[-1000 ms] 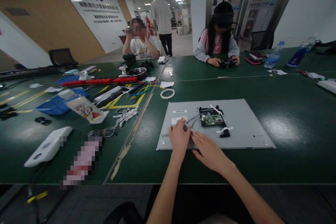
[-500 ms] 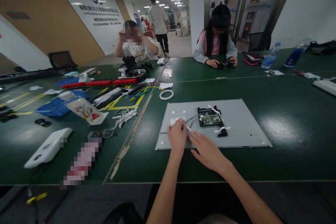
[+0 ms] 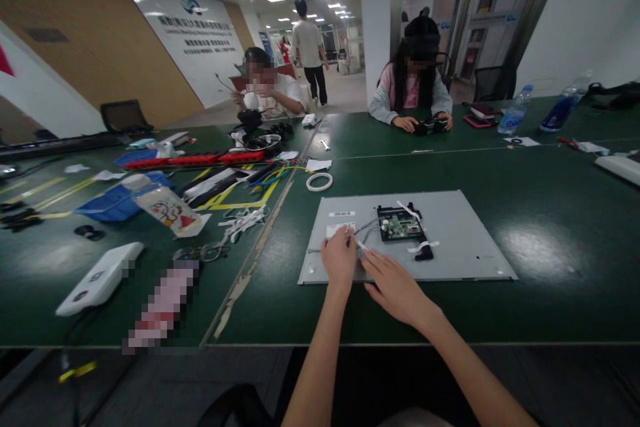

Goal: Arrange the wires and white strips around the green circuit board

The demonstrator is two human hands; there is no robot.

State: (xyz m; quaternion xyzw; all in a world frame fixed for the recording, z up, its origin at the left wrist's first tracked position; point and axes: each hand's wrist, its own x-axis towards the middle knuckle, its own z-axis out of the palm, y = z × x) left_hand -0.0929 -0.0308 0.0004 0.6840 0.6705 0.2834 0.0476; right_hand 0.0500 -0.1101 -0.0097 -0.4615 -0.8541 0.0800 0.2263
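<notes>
A flat grey panel (image 3: 465, 240) lies on the green table in front of me. On it sits a green circuit board (image 3: 399, 227) in a black plastic frame (image 3: 425, 251), with strips of white tape (image 3: 423, 247) across the frame. Grey cables (image 3: 368, 225) run from the board toward my left hand (image 3: 340, 259), whose fingers are curled closed around a cable over the panel's left part. My right hand (image 3: 395, 285) rests at the panel's front, fingers stretched out and fingertips beside a small white tape piece (image 3: 362, 245). My left fingertips are partly hidden.
A tape roll (image 3: 319, 181) lies behind the panel. To the left are white cords (image 3: 245, 221), glasses (image 3: 213, 251), a bottle (image 3: 167, 208), a blue tray (image 3: 107, 203) and a white device (image 3: 100, 278). Across the table, two people sit, one holding a black object (image 3: 430, 125).
My hands stay almost in the same place on the panel. The view has shifted slightly. Across the table, the left person's hands have come down, and a standing person has walked farther away.
</notes>
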